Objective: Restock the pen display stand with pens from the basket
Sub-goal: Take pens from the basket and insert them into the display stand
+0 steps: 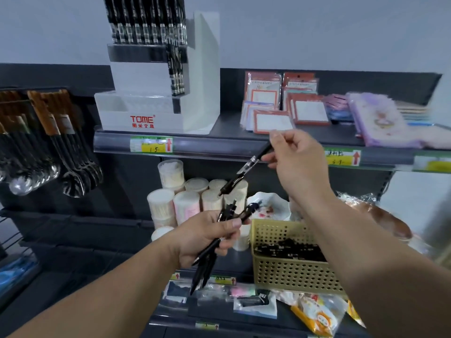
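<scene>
A white stepped pen display stand [156,98] marked TOME sits on the upper shelf, its top row full of black pens [146,20] and a few more in the second row at the right [175,71]. My left hand [207,237] grips a bundle of several black pens [210,254] below the shelf. My right hand [292,157] pinches a single black pen [244,170] by its upper end, its tip slanting down-left. A tan perforated basket [292,272] with more black pens stands on the lower shelf under my right forearm.
Packs of label stickers [280,106] and purple pouches [380,120] lie on the upper shelf to the right of the stand. Tubs of cotton swabs [185,198] fill the lower shelf. Spoons [48,152] hang at the left. Price tags line the shelf edge [151,145].
</scene>
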